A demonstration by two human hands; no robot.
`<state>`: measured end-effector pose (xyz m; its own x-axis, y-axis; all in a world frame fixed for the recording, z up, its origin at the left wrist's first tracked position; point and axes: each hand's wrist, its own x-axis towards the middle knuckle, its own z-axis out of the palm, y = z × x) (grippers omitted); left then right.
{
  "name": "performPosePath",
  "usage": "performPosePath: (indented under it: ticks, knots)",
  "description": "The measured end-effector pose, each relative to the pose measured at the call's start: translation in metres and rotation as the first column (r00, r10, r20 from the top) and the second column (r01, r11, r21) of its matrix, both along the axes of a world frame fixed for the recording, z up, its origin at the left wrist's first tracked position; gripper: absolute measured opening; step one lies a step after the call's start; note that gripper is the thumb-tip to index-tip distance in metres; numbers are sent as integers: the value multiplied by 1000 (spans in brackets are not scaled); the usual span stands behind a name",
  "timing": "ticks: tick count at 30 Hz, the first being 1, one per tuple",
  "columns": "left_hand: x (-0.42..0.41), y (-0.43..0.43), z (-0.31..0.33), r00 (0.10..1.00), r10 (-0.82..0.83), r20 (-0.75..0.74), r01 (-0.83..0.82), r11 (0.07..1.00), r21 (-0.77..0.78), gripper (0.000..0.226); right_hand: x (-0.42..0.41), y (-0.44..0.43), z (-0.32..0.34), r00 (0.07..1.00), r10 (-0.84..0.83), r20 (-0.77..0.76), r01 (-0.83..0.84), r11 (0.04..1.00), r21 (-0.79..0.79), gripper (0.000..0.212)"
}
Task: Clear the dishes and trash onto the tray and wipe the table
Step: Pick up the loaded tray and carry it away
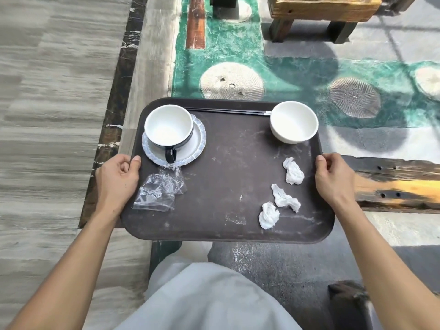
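Observation:
I hold a dark brown tray (228,225) in front of my body. My left hand (116,177) grips its left rim, my right hand (333,177) grips its right rim, thumbs on top. On the tray's far left stands a white cup with a black handle (169,127) on a white saucer (197,144). A white bowl (294,121) sits at the far right. Black chopsticks (226,111) lie along the far rim. A clear plastic wrapper (157,191) lies near my left hand. Three crumpled white tissues (294,172) (284,198) (269,215) lie on the right side.
Below the tray is a green painted floor strip with round stone discs (232,81). Grey wood-grain flooring (47,115) spreads on the left. A wooden stool (323,10) stands at the top right, and a dark and yellow wooden plank (400,186) lies right of the tray.

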<state>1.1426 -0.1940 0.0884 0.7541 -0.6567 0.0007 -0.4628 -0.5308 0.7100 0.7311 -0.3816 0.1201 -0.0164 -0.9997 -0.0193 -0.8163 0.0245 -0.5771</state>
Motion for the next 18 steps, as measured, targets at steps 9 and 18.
performPosePath:
  ticks: [9, 18]
  knots:
    - [95, -125, 10, 999, -40, -12, 40, 999, 9, 31, 89, -109, 4, 999, -47, 2, 47, 999, 0, 31]
    - [152, -239, -2, 998, -27, -48, 28, 1000, 14, 32, 144, -231, -8, 1000, -28, 6, 28, 1000, 5, 31]
